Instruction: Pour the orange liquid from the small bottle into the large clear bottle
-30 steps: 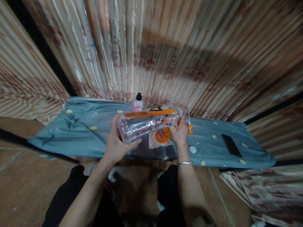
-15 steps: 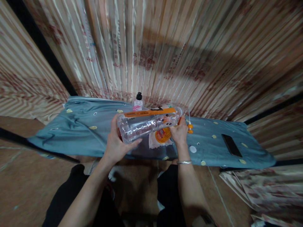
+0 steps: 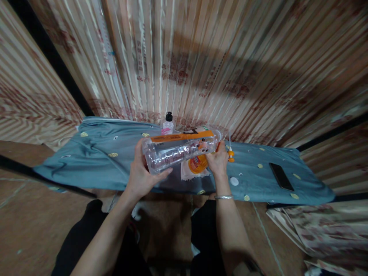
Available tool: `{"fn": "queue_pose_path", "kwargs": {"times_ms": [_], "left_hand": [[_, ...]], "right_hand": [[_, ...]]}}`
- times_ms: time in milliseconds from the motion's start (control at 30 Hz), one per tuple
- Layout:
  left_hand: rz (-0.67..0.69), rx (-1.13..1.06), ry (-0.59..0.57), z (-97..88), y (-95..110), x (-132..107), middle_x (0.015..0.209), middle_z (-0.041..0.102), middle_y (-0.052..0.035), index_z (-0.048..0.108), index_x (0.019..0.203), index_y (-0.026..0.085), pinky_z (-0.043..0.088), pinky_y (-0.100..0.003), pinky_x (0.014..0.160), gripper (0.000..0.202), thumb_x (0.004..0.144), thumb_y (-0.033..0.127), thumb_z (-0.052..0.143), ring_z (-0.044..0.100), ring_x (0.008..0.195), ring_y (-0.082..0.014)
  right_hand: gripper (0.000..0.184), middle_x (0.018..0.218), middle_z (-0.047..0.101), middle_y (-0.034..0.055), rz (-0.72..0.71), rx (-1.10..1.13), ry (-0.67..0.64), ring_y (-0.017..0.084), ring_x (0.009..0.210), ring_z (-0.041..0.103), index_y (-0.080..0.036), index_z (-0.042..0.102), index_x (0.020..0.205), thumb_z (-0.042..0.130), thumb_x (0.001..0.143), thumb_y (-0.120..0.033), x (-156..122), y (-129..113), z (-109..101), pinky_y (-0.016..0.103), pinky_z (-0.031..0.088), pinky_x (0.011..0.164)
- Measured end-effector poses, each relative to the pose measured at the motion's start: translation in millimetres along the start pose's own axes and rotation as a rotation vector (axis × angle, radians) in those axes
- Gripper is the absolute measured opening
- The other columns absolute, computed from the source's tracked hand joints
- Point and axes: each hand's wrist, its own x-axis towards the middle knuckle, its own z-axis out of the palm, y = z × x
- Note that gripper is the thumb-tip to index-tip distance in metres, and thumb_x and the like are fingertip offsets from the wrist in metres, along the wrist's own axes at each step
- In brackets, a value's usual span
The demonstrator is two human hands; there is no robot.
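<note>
A clear plastic bottle (image 3: 178,151) with an orange label lies on its side in the air above a blue cloth-covered table (image 3: 94,161). My left hand (image 3: 140,172) is wrapped round its base end. My right hand (image 3: 217,161) is closed round its neck end. Under the bottle a white cloth with an orange round patch (image 3: 195,165) lies on the table. An orange and white pump part (image 3: 230,151) stands just right of my right hand.
A small bottle with a black cap (image 3: 168,123) stands at the table's far edge. A black phone (image 3: 281,176) lies at the right, a white round lid (image 3: 234,181) near my right wrist. Striped curtain (image 3: 201,69) hangs behind.
</note>
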Motion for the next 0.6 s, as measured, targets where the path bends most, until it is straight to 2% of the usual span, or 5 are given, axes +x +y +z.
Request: {"fn": "queue_pose_path", "kwargs": {"times_ms": [133,600], "left_hand": [[-0.008,0.002,-0.001,-0.1,0.0,-0.3,0.132,0.069,-0.0127,0.041,0.15,0.025,0.059,-0.055,0.106,0.102,0.071,0.068,0.088,0.07,0.124,-0.0343],[-0.011,-0.013,-0.012,0.0,-1.4,-0.4,0.134,0.068,-0.012,0.04,0.15,0.027,0.06,-0.053,0.105,0.103,0.069,0.067,0.089,0.072,0.121,-0.0318]], "right_hand": [[0.047,0.1,0.077,0.0129,-0.016,-0.002,0.003,0.033,0.093,0.074,-0.02,0.061,0.112,0.068,0.08,-0.053,0.3,-0.1,-0.4,0.045,0.059,0.083],[0.043,0.098,0.076,0.0116,-0.017,0.012,0.003,0.032,0.092,0.074,-0.021,0.06,0.11,0.067,0.079,-0.049,0.6,1.7,0.1,0.044,0.059,0.082]]}}
